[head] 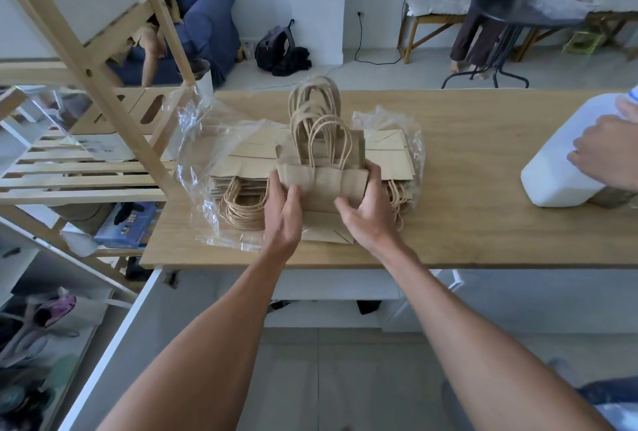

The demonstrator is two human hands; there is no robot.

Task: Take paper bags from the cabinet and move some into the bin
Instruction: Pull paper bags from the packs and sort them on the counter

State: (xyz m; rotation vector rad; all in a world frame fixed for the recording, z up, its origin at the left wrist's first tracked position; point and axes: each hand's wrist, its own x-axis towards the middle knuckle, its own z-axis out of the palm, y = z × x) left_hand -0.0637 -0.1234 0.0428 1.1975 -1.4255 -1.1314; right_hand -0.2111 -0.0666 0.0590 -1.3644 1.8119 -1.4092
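A bundle of brown paper bags (322, 185) with twisted handles standing up is held between both my hands above the wooden table (466, 223). My left hand (281, 204) grips its left end and my right hand (366, 204) grips its right end. Under the bundle lies a flat stack of more paper bags (241, 168) on a crumpled clear plastic wrapper (193, 140). A wooden slatted shelf unit (86, 171) stands at the left.
At the right table edge another person's hand (607, 151) rests on a white plastic container (566, 161). A black round table (524, 12), a bench and a standing person are across the room. A blue sofa and a backpack sit at the back.
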